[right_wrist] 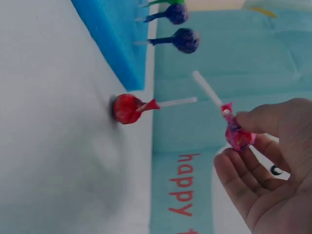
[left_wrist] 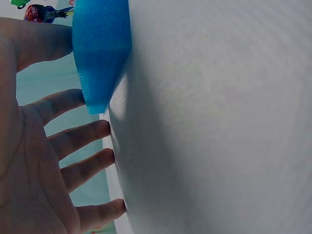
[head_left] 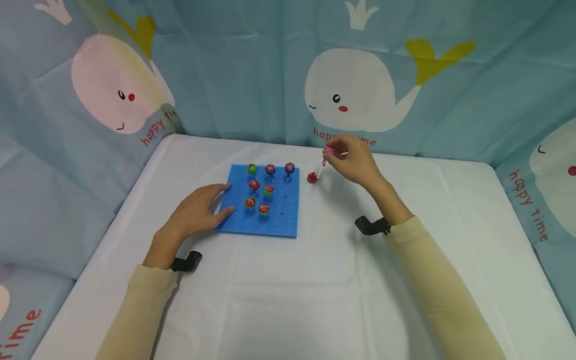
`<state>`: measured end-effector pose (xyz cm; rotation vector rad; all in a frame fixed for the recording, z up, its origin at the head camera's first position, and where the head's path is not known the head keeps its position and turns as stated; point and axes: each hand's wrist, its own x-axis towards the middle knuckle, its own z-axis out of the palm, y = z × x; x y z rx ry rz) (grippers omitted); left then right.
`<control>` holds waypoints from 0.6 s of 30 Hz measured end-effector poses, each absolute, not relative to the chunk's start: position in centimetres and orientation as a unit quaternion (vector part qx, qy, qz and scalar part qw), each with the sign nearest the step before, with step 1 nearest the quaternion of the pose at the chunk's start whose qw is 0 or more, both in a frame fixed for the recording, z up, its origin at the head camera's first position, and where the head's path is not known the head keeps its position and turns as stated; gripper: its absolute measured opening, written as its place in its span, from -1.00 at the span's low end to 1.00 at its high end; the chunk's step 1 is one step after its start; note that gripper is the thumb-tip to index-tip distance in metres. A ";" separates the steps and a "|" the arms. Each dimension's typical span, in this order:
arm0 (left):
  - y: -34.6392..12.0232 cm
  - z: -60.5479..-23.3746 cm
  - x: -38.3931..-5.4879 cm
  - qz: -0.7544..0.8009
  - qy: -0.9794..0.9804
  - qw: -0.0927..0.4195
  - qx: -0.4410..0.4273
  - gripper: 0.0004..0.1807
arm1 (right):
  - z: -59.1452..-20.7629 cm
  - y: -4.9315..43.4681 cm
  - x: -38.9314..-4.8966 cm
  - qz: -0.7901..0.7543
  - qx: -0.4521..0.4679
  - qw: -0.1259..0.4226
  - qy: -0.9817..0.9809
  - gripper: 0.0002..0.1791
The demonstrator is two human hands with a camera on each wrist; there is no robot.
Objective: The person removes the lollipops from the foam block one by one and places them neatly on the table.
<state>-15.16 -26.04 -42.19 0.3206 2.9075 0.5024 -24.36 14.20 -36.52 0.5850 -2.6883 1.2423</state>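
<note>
A blue foam board point(head_left: 284, 226) lies flat on the white surface point(head_left: 292, 300), with seven wrapped lollipops point(head_left: 254, 185) standing in it: three along its far edge, two across its middle and two nearer its near edge. The left hand point(head_left: 195, 207) is at the board's left edge, thumb and fingers spread wide, touching the board but not wrapped round it, which looks like steadying. Beyond the board's right edge, near its far corner, the right hand point(head_left: 353, 157) is raised off the surface and pinches a pink-wrapped lollipop point(right_wrist: 238, 139) by its candy end, fingers narrowed on it; the bare stick point(right_wrist: 207, 88) slants down toward the board. Below that hand, just beside the board's right edge and apart from it, a red lollipop point(right_wrist: 127, 108) rests on its candy end, stick upward in the right wrist view. Small dark holes point(head_left: 285, 197) show in the right part of the board. The step in hand seems to be bringing the pink lollipop over to the board; the next move probably calls for turning its stick upright above one of those holes and pressing down while the left hand braces the board.
</note>
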 end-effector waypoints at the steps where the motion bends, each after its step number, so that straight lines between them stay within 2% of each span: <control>1: -26.0 -42.2 -15.1 0.168 0.976 0.086 0.108 -0.17 | -36.7 14.2 -24.5 0.409 0.186 0.054 -0.892 -0.69; 6: -25.8 -42.0 -14.9 0.167 0.976 0.083 0.109 -0.17 | -37.7 14.1 -25.1 0.404 0.170 0.016 -0.899 -0.70; 18: -26.0 -42.1 -15.0 0.166 0.977 0.075 0.112 -0.18 | -40.0 13.7 -25.1 0.364 0.197 -0.045 -0.909 -0.70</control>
